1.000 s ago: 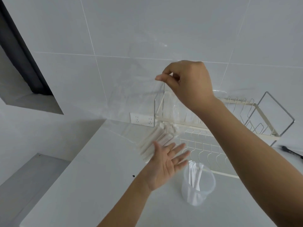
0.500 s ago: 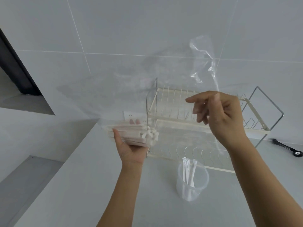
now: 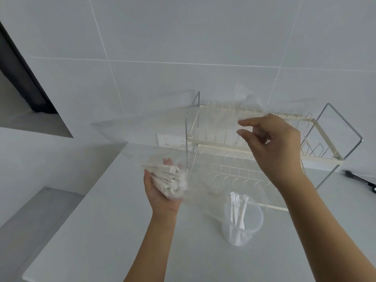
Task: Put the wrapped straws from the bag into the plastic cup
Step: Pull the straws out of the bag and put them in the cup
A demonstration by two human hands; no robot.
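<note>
My left hand (image 3: 157,193) is palm up over the white counter, cupping a bundle of white paper-wrapped straws (image 3: 169,180) through the clear plastic bag (image 3: 211,143). The bag's thin film is blurred and spreads up and right towards my right hand (image 3: 274,145). That hand is raised in front of the dish rack, with the film running through its curled fingers while thumb and forefinger stay slightly apart. The clear plastic cup (image 3: 255,224) stands upright on the counter below my right forearm. Several wrapped straws (image 3: 237,208) lean inside it.
A cream wire dish rack (image 3: 317,127) stands against the tiled wall behind the cup. A wall socket (image 3: 171,140) is to its left and a black tool (image 3: 362,181) lies at the far right. The counter's left edge (image 3: 81,202) drops to a lower ledge.
My right hand has come down from high up to rack height with the bag. My left hand went from open below the bag to cupping the straw bundle, which has tilted towards the cup.
</note>
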